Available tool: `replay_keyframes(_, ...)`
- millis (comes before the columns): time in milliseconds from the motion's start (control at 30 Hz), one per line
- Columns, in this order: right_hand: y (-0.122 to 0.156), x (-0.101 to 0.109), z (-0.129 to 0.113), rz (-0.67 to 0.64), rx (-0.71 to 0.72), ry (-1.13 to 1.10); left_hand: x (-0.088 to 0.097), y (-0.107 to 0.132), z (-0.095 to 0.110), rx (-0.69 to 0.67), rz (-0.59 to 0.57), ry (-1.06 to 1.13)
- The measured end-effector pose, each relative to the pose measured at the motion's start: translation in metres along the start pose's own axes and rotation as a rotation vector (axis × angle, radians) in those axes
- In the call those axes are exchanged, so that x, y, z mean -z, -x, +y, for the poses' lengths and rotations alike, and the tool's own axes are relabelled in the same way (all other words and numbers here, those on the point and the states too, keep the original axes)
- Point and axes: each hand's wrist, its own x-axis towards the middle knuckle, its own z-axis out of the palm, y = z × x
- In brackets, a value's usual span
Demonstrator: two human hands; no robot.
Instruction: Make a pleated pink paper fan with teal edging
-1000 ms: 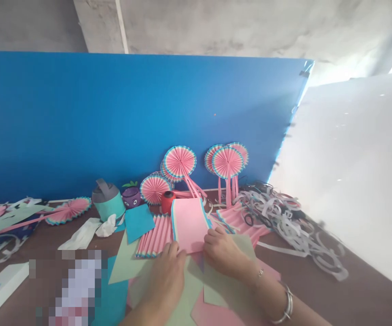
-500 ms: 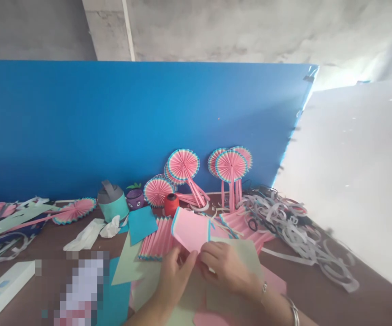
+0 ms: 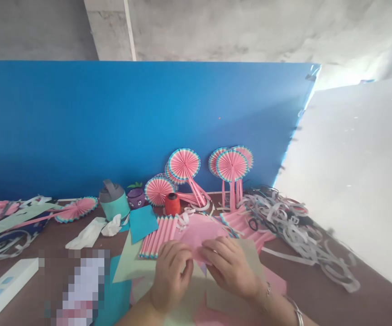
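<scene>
My left hand (image 3: 170,274) and my right hand (image 3: 231,267) press side by side on a pink paper sheet (image 3: 201,233) lying over pale green sheets (image 3: 135,262) on the brown table (image 3: 318,294). Both hands have their fingers curled and pinched onto the near edge of the pink sheet, which lies bent and low, smeared by motion. A bracelet shows on my right wrist. Just beyond the hands lies a pleated pink strip stack (image 3: 158,235).
Finished pink round paper fans (image 3: 184,164) lean on the blue board (image 3: 114,127) at the back. A red thread spool (image 3: 172,203), a teal cup (image 3: 114,203), a purple pot (image 3: 136,198) and a teal square (image 3: 142,222) stand behind. Grey paper strips (image 3: 294,226) pile right.
The pink sheet stood upright a second ago, then bent over; now it lies folded down flat under both hands. My left hand moved forward onto it.
</scene>
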Motion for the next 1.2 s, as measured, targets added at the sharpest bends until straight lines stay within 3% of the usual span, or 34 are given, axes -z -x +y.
replay_keyframes(167,0.000,0.000,0.015,0.059,-0.095,-0.037,0.002,-0.008,-0.008,0.057,-0.078,-0.051)
replay_keyframes(433,0.015,0.004,0.022,0.169,0.039,0.058,0.015,-0.001,-0.016,-0.114,0.097,-0.201)
replay_keyframes(533,0.013,0.001,0.025,0.076,0.008,0.035,0.013,-0.002,-0.017,-0.085,0.036,-0.189)
replay_keyframes(767,0.006,-0.007,0.031,-0.389,-0.287,0.010,-0.011,-0.002,-0.023,0.042,-0.343,-0.146)
replay_keyframes(900,0.009,-0.013,0.026,-0.581,-0.286,0.024,-0.022,0.005,-0.020,0.067,-0.521,-0.139)
replay_keyframes(1033,0.010,-0.016,0.026,-0.677,-0.305,0.010,-0.021,0.006,-0.016,0.198,-0.576,-0.126)
replay_keyframes(1200,0.015,-0.014,0.037,-0.652,-0.463,-0.109,-0.011,0.004,-0.020,0.292,-0.563,-0.125)
